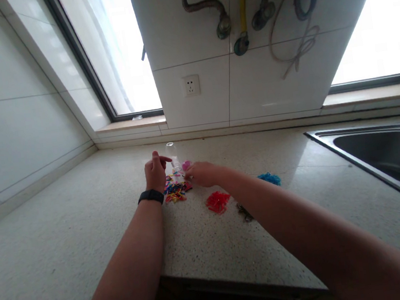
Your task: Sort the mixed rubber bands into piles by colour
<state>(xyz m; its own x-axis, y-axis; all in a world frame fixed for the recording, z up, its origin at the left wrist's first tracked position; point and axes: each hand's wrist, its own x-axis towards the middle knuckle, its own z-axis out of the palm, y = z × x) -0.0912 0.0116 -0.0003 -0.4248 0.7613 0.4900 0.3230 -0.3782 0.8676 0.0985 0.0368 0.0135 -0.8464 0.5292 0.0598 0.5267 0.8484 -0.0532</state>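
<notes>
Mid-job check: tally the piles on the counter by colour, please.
Multicoloured pile: 1
Red pile: 1
Blue pile: 1
Dark pile: 1, partly behind the right forearm
Total: 4 piles. The pink patch beside the right hand is too small to identify, so uncounted.

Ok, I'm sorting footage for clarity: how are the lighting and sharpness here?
Head view: the windows, leaning outward, blow out to white; head view: beneath the counter, it's nearly black; head view: the multicoloured pile by the left hand looks soft.
</notes>
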